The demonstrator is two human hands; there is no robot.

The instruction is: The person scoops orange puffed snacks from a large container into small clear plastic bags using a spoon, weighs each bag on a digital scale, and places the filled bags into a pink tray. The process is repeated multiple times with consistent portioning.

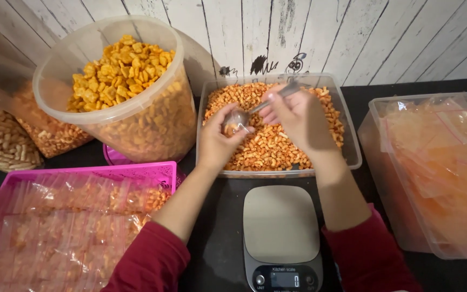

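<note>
The left hand [217,141] is curled shut around a small clear bag [234,123], holding its mouth up over the clear tub of orange snacks [277,146]. The right hand [294,116] grips a metal spoon [268,103], fingers closed on the handle, with the bowl tipped into the bag. To do this well, I think the bag should stay wide open and right over the tub, so bits that fall land back inside. The kitchen scale [281,224] sits empty just below, near the pink basket of filled bags [71,227].
</note>
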